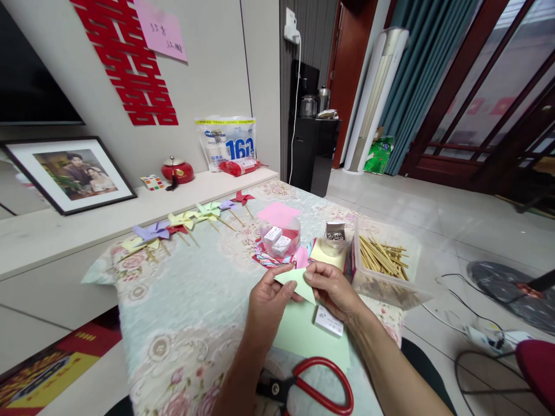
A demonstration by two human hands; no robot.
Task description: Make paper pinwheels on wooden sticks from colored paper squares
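Together, the left hand [269, 296] and right hand [333, 287] each keep a grip clamped on a folded green paper [299, 282] above the desk [191, 312]. Red scissors [318, 384] lie near.

Paper pinwheels [182, 225] line the tabletop's [195, 300] far left edge; a stick-filled clear tub [385, 263] sits at its right edge, red scissors [321, 387] at the near edge.

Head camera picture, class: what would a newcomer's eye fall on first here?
Both hands, left hand and right hand, pinch a folded pale green paper at the middle of the floral tablecloth. A row of paper pinwheels lines its far left edge, and red-handled scissors lie nearest the camera.
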